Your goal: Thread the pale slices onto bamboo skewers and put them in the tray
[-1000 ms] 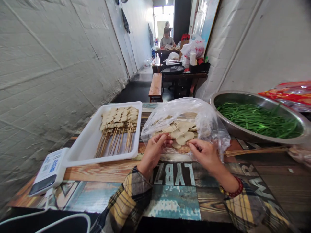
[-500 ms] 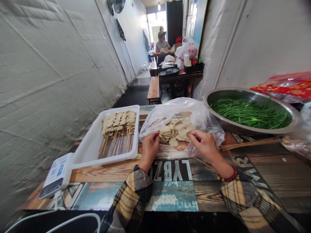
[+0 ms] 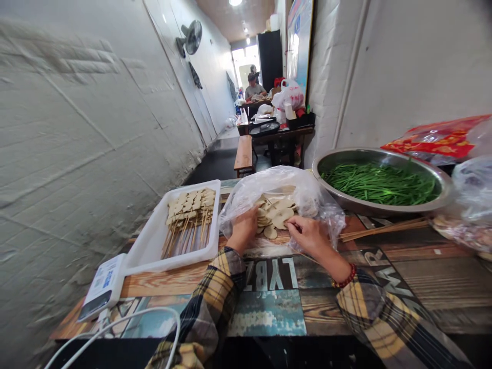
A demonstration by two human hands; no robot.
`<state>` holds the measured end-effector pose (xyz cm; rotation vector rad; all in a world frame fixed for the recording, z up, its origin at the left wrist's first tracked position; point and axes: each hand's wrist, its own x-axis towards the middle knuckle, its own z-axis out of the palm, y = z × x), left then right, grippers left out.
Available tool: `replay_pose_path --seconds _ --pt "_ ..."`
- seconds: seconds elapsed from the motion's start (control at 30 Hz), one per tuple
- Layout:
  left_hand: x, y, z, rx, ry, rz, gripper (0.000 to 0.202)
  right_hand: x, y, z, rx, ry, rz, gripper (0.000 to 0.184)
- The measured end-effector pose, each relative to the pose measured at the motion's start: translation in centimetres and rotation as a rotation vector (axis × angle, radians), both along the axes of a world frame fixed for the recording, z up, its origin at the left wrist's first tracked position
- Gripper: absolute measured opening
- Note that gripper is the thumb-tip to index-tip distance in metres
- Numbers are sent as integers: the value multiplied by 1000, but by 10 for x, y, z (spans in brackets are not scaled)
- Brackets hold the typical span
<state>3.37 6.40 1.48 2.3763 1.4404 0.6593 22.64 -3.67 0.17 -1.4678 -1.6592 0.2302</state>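
The pale flat pieces (image 3: pixel 280 218) lie heaped in the mouth of the clear plastic bag (image 3: pixel 265 178) on the table (image 3: pixel 269 312), between the white tray (image 3: pixel 148 246) and the metal bowl (image 3: pixel 384 209). The right hand (image 3: pixel 309 236) has thumb and forefinger brought together at the edge of one large piece; what sits between the tips is too small to make out. The left hand (image 3: pixel 245 228) rests at the heap's left side, its fingertips partly lost among pieces and film, so I cannot tell whether they grip anything. The pieces look thin and probably tear or fold easily, so a light pinch near the rim suits them better than a squeeze across the middle. They overlap, and some may cling together; separating one with the pad of a finger should be gentler than tugging at the stack. It would help to keep the loose film clear of both pinches, since a fold caught with a piece could drag the heap. Low, small movements seem best, away from the points of the thin sticks (image 3: pixel 384 230) lying to the right.
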Motion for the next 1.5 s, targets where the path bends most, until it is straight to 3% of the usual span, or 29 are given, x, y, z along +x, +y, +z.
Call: replay_pose_path --seconds 0.23,0.47,0.63,0.77,0.87,1.03,1.27,1.5 --pt "4 11 10 -39 168 -126 38 0 -2 6 6 -6 -8 22" --pt "6 17 17 -77 262 -36 38 3 -3 12 -23 -14 -45 23" --pt "-4 15 13 8 165 82 30 2 -5 15 -26 -12 -43 23" --pt "-9 12 12 -40 97 196 21 2 -4 13 -1 16 -24 23" --pt "-12 8 10 -85 -60 173 14 1 -3 11 16 24 -14 22" --pt "-22 -4 -5 -180 -383 82 23 -1 -2 7 24 16 11 23" --pt "-30 -22 -25 140 -158 91 22 -2 -2 2 2 -14 17 24" --pt "-21 -46 -17 355 79 154 26 -2 -2 1 15 -5 17 24"
